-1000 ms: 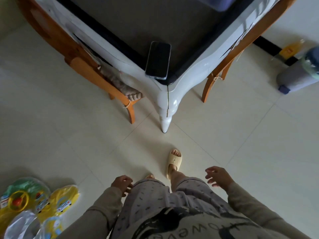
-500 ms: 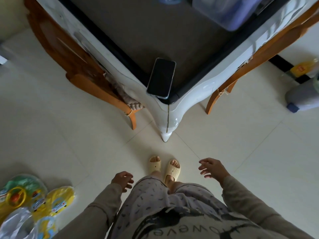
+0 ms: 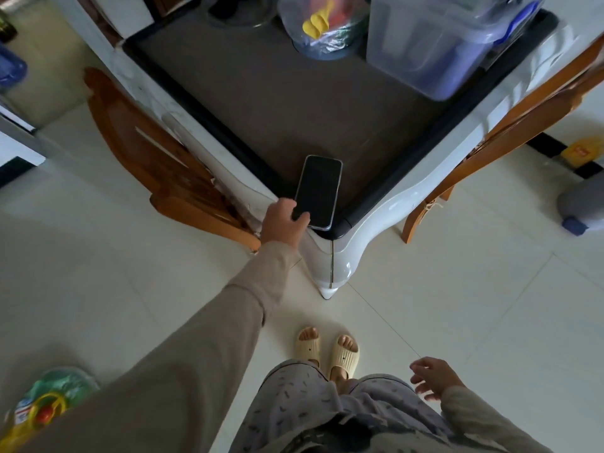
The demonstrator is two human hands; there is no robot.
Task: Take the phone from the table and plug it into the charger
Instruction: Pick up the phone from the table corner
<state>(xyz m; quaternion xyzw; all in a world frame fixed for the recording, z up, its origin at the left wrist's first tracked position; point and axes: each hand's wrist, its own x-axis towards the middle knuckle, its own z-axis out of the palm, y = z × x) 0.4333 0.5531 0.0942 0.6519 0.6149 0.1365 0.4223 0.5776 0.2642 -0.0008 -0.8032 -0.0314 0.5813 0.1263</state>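
Dark table (image 3: 294, 103) corner: phone (image 3: 318, 191) lies face-up at its tip, near end overhanging. Your left hand (image 3: 282, 222) just touches that end, not yet closed; right hand (image 3: 433, 377) loose. Pinch both long edges, lift straight.

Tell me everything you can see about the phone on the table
The phone is a slim dark rectangle with rounded corners and a pale, metallic-looking edge. Its glossy screen faces up and is black, apparently off. It lies flat at the near corner of the table, its lower end resting on the dark raised rim, its top leaning slightly right. The left hand has reached it, with fingers over its lower left corner; whether it is lifted yet cannot be told. No cable is visible on it.
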